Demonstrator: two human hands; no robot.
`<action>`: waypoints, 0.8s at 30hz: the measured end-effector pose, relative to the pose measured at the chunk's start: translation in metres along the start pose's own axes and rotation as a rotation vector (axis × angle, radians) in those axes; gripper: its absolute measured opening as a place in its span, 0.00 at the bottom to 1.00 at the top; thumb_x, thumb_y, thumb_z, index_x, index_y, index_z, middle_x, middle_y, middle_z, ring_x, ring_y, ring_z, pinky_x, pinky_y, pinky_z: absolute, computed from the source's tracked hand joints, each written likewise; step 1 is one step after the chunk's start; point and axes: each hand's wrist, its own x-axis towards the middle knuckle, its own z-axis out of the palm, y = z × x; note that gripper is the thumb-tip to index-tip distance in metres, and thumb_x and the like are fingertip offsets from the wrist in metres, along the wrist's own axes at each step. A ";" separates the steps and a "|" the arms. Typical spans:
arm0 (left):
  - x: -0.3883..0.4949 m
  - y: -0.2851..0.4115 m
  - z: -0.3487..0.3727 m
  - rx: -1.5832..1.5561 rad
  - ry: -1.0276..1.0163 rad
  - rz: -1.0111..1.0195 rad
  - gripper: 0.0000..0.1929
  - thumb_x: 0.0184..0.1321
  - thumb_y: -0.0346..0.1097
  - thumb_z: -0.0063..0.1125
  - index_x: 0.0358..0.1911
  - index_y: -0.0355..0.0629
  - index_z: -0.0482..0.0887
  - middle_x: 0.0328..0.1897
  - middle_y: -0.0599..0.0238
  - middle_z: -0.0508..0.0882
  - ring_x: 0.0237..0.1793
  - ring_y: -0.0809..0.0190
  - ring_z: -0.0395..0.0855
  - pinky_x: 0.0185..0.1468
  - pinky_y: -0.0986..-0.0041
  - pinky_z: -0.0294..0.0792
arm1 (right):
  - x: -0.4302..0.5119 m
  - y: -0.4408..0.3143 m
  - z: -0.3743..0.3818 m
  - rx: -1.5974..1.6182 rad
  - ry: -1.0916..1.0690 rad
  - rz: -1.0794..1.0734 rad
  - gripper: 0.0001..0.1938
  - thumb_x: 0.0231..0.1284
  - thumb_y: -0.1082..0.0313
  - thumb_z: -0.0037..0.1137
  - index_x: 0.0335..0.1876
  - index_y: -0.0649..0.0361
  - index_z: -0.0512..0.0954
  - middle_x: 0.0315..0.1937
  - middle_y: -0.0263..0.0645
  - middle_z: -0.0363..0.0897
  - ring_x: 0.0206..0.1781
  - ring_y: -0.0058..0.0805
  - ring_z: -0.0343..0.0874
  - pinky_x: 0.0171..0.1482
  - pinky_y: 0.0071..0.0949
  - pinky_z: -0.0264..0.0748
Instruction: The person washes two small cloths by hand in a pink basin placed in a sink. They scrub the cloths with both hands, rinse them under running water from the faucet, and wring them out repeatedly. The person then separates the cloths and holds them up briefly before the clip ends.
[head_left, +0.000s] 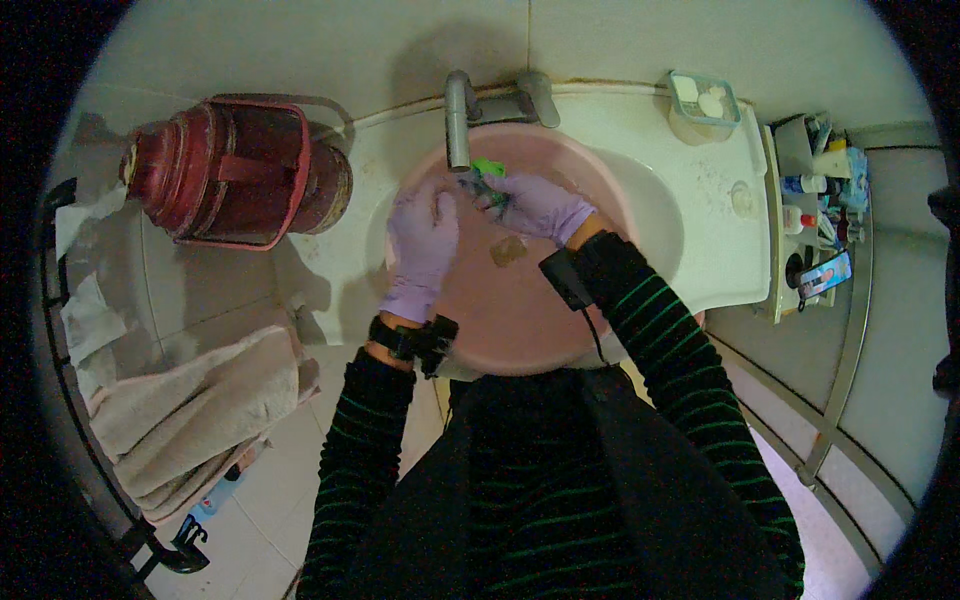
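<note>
A pink plastic basin sits in the white washbasin. My right hand, in a purple glove, is closed on a small dark-and-green item below the faucet spout; its exact kind cannot be told. My left hand, also gloved, is over the basin's left side with bent fingers close to that item; whether it grips anything is unclear. A brownish, flat piece lies in the basin below my right hand.
A red thermos flask with a handle stands left of the basin. At the back right of the washbasin counter is a clear plastic container with white pieces. A shelf of bottles and a phone are at right; a towel hangs at left.
</note>
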 end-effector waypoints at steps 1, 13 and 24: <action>0.004 -0.003 -0.006 0.177 0.104 0.055 0.23 0.52 0.28 0.54 0.55 0.40 0.75 0.44 0.50 0.78 0.48 0.45 0.76 0.54 0.59 0.68 | -0.002 -0.006 0.001 -0.025 -0.027 0.024 0.12 0.72 0.59 0.39 0.46 0.58 0.72 0.40 0.34 0.75 0.36 0.21 0.71 0.38 0.19 0.71; 0.030 -0.033 0.032 0.600 -0.139 0.243 0.08 0.60 0.34 0.51 0.39 0.43 0.80 0.29 0.52 0.81 0.26 0.51 0.81 0.32 0.65 0.73 | 0.016 0.019 0.032 -0.990 0.413 -0.388 0.20 0.70 0.53 0.36 0.41 0.66 0.73 0.29 0.40 0.75 0.29 0.25 0.71 0.31 0.27 0.70; 0.024 -0.030 0.025 0.066 -0.234 -0.024 0.09 0.53 0.31 0.57 0.38 0.39 0.79 0.33 0.50 0.81 0.37 0.47 0.81 0.38 0.62 0.73 | -0.002 0.019 0.024 -1.600 0.386 -0.370 0.19 0.69 0.51 0.37 0.48 0.60 0.69 0.30 0.44 0.77 0.33 0.35 0.77 0.34 0.37 0.71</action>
